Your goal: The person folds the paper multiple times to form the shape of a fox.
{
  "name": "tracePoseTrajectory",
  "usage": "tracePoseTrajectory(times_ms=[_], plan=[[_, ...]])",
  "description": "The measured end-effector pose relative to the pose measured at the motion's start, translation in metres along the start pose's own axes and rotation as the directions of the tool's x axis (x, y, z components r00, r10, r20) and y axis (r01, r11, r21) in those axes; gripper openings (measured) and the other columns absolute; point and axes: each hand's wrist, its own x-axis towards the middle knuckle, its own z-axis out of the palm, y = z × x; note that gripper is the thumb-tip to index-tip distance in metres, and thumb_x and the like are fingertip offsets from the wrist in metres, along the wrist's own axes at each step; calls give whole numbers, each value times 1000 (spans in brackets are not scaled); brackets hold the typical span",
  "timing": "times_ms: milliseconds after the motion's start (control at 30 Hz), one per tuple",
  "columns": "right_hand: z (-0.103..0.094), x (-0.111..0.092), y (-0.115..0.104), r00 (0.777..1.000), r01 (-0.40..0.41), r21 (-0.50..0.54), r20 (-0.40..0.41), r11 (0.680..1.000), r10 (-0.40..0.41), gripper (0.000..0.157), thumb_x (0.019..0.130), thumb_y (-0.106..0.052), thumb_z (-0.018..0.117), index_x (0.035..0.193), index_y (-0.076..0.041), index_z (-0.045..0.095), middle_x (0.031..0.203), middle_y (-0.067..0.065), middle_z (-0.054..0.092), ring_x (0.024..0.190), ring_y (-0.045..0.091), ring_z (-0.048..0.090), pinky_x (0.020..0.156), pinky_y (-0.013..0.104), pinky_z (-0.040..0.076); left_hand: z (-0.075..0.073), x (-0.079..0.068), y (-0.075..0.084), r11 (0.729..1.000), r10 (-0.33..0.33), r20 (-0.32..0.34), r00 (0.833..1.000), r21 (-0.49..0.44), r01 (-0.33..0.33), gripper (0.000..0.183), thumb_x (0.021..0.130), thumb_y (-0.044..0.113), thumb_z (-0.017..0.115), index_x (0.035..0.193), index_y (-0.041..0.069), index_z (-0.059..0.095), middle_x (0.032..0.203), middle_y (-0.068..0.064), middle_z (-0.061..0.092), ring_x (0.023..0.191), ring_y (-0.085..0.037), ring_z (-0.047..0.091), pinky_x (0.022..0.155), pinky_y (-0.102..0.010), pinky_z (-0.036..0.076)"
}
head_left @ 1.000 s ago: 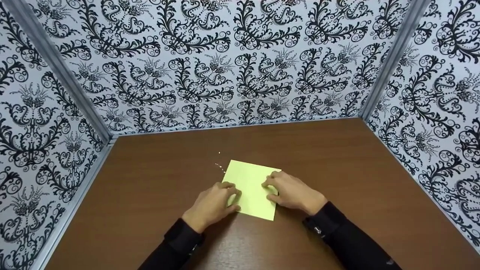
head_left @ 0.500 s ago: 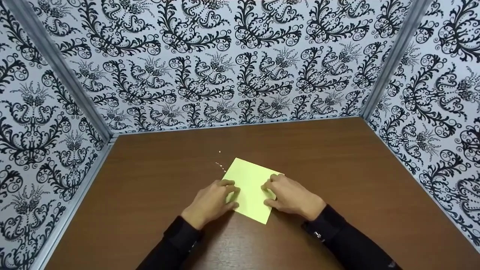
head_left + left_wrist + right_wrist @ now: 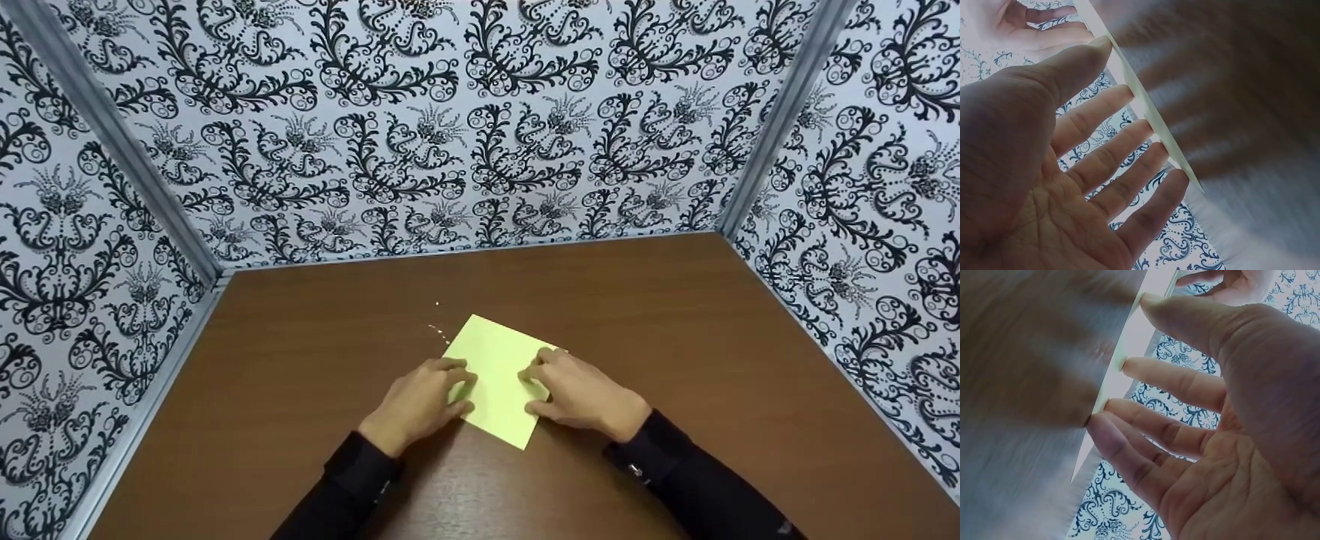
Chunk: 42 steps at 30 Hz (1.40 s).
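A square sheet of yellow paper [image 3: 496,379] lies turned at an angle on the brown table, between the two hands. My left hand [image 3: 416,405] touches its left side with the fingertips and thumb tip. On its right side rest the fingertips of my right hand [image 3: 589,394]. In the left wrist view the paper [image 3: 1154,118] shows edge-on as a thin strip under extended fingers. The right wrist view likewise has the paper [image 3: 1111,385] beneath spread fingertips. Neither hand curls around the sheet.
The wood-look table [image 3: 322,315] has small pale marks [image 3: 439,332] just beyond the paper's left corner. Black-and-white patterned walls [image 3: 405,150] with grey corner posts [image 3: 780,120] enclose its back and sides.
The yellow paper has turned clockwise: its near corner has swung left and its far corner slightly right. Both hands stay on it, almost in place, and the last half second shows very little movement.
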Motion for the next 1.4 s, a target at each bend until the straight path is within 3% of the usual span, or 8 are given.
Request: tracePoseTrajectory(times_ms=[200, 667, 1067, 1400], plan=[[-3, -2, 1, 1000, 24, 61, -10, 998, -24, 34, 104, -13, 89, 134, -1, 82, 127, 18, 75, 105, 29, 70, 88, 39, 60, 0, -2, 2, 999, 13, 18, 1000, 32, -13, 39, 105, 26, 90, 139, 8, 83, 159, -20, 73, 145, -44, 72, 98, -52, 72], [-6, -8, -9, 989, 147, 97, 6, 984, -148, 22, 105, -7, 87, 127, -2, 86, 127, 14, 78, 117, 29, 78, 97, 38, 68, -2, -1, 0, 999, 17, -15, 1000, 38, -16, 38, 104, 23, 92, 138, 9, 83, 156, -20, 75, 141, -42, 75, 94, -54, 72], [6, -7, -11, 980, 198, 110, -4, 974, -199, 17, 106, -4, 85, 123, -3, 88, 125, 11, 79, 113, 25, 78, 93, 30, 68, -2, 2, -2, 1000, -8, 10, 1000, 27, 8, 40, 106, 26, 90, 141, 9, 82, 159, -21, 72, 146, -44, 72, 99, -55, 72], [11, -8, -11, 975, 218, 84, -49, 972, -215, 14, 104, -4, 87, 118, -4, 89, 122, 11, 79, 112, 26, 77, 95, 34, 68, -4, 3, -2, 999, -8, 10, 1000, 32, 8, 41, 104, 25, 91, 141, 9, 82, 159, -19, 73, 144, -44, 72, 104, -57, 70]])
